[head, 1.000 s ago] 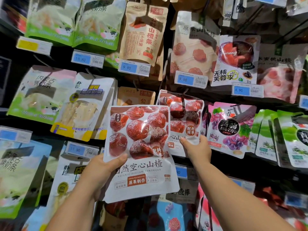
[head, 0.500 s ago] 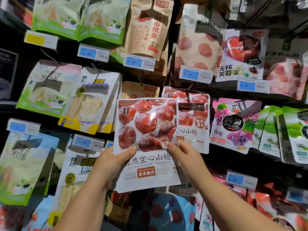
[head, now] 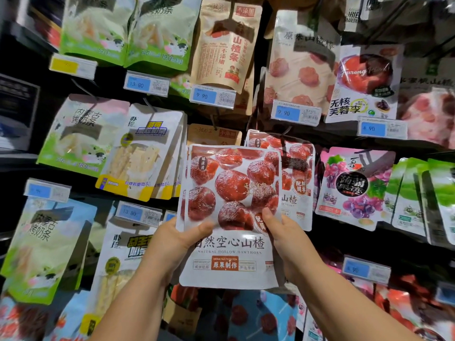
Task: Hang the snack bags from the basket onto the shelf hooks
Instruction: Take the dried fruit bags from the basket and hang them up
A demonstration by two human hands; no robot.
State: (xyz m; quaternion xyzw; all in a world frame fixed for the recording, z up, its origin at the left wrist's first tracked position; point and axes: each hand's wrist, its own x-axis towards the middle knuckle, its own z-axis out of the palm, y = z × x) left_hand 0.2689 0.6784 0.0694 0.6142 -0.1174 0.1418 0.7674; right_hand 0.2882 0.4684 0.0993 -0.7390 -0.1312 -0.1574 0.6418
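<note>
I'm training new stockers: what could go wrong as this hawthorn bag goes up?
1. The hawthorn bag overlaps the brown bag left of the matching hanging bags, so it might get hung in the wrong row.
2. The left hand and right hand grip it low, so its unsupported top may flop and be hard to steer.

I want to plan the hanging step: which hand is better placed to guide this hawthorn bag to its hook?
Probably the right hand: it grips the right edge of the held hawthorn bag, beside the matching hanging bags. The left hand grips the far edge.
</note>
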